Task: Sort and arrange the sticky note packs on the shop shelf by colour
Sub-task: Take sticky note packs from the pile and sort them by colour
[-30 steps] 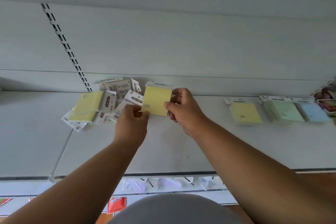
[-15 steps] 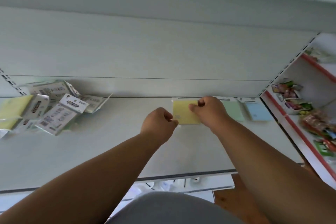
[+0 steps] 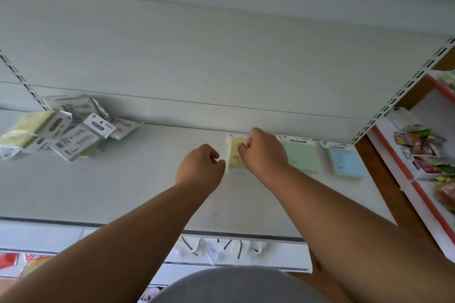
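At the shelf's (image 3: 123,192) back edge, right of middle, our right hand (image 3: 264,152) pinches the yellow pack (image 3: 235,156) onto its pile beside the green pack (image 3: 301,156); left hand (image 3: 198,167) curled, empty. Square edges before letting go.

Your yellow sticky note pack (image 3: 235,155) is lying flat on the white shelf (image 3: 128,187) at the frame's centre, its right part hidden under your hand. Right of it, a green pack (image 3: 301,156) and a blue pack (image 3: 346,161) are sitting flat in a row, white header cards pointing to the back wall. At the left edge, a loose heap of packs (image 3: 61,134) is lying jumbled, tilted and overlapping, a yellow one outermost.
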{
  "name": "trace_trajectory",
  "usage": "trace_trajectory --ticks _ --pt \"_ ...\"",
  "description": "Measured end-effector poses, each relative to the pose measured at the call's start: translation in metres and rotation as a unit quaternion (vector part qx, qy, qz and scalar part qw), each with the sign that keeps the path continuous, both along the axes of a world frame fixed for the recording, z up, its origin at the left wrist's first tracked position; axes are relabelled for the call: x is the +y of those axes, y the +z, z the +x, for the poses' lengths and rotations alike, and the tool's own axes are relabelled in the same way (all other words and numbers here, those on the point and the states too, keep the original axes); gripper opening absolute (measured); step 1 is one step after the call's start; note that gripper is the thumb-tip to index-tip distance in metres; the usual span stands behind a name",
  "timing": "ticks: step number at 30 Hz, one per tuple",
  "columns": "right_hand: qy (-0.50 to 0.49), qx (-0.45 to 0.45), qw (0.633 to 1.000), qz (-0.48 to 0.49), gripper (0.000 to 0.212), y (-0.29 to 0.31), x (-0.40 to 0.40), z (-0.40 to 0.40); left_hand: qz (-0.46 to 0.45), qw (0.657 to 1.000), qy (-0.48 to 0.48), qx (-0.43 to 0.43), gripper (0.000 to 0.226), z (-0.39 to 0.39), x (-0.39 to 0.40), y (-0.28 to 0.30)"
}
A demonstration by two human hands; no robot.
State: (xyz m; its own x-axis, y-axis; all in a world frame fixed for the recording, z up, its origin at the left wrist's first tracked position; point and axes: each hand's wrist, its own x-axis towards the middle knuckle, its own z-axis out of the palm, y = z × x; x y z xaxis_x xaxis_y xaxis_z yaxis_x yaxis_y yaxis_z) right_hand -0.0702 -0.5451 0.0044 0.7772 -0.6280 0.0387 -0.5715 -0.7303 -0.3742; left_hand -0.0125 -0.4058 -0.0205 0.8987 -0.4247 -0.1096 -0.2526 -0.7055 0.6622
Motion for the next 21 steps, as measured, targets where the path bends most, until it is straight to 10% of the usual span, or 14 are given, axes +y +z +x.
trace_trajectory --ticks 14,21 --pt "0.132 -0.062 0.978 0.152 0.015 -0.009 0.181 0.115 0.000 0.995 0.099 -0.034 0.011 0.094 0.186 0.002" --pt "0.049 -0.051 0.922 0.381 0.027 -0.016 0.264 0.190 0.074 0.990 0.044 -0.108 0.056 0.165 0.264 -0.005"
